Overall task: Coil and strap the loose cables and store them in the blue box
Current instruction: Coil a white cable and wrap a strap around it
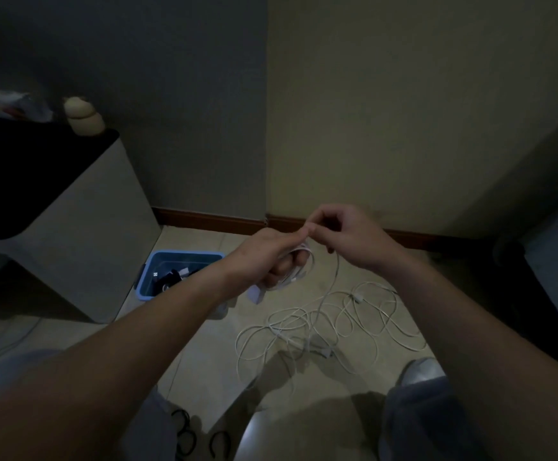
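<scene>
At frame centre the left hand (264, 257) has its fingers curled round a small white cable coil (304, 266) while the right hand (350, 234) pinches its strand, loose white cables (330, 322) sprawling on the floor (211, 367) below, the blue box (171, 261) at left.

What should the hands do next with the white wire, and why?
Probably wind one more loop onto the coil that the left hand holds. The right hand pinches the wire just beside it, and a long tangle lies loose on the floor, so it seems too early for strapping or the blue box.
</scene>
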A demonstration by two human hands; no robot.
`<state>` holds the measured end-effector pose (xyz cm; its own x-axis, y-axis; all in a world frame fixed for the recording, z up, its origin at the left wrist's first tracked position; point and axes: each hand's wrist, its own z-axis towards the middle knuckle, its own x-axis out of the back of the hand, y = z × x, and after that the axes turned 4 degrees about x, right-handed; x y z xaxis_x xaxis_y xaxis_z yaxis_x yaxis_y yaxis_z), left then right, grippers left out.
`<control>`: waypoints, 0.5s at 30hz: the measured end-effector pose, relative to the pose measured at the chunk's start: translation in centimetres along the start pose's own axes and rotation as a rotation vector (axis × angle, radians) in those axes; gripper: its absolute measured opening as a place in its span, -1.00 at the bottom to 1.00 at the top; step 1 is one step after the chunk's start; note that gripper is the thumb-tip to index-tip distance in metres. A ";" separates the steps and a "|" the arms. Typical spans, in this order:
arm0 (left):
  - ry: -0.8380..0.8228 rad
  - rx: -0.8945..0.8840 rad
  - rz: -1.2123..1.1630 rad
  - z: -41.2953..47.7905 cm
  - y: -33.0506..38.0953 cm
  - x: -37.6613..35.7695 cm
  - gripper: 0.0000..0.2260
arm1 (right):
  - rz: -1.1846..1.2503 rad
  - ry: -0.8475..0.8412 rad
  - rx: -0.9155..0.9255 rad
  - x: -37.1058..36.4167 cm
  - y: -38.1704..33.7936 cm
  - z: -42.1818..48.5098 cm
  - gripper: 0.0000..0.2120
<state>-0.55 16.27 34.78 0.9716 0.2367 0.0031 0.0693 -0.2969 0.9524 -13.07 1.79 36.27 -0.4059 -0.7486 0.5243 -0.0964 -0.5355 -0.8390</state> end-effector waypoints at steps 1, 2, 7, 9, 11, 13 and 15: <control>0.004 0.013 -0.032 0.0 0.2 0.0 -0.58 | 0.023 0.015 -0.021 0.0 0.1 0.0 -0.86; 0.004 0.026 -0.074 0.0 0.3 0.1 -0.58 | 0.053 0.028 -0.044 -0.1 0.2 0.0 -0.83; -0.033 0.091 -0.456 -0.3 1.3 0.2 -0.59 | 0.312 -0.012 -0.169 -1.4 0.4 -0.5 -0.67; -0.019 0.083 -0.623 -0.5 1.7 0.6 -0.60 | 0.334 -0.039 -0.207 -2.2 0.3 -0.7 -0.67; 0.010 0.064 -0.752 -0.5 1.9 1.1 -0.61 | 0.340 -0.054 -0.231 -2.9 0.0 -0.7 -0.71; 0.029 0.039 -0.870 -0.5 2.0 1.5 -0.63 | 0.333 -0.058 -0.243 -3.4 -0.2 -0.6 -0.76; 0.072 0.016 -0.979 -0.4 2.0 1.9 -0.66 | 0.283 -0.083 -0.237 -3.7 -0.2 -0.6 -0.75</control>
<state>1.30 16.51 36.82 0.4671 0.4406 -0.7667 0.8406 0.0479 0.5396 -12.09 4.96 34.42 -0.3725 -0.8883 0.2685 -0.2021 -0.2048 -0.9577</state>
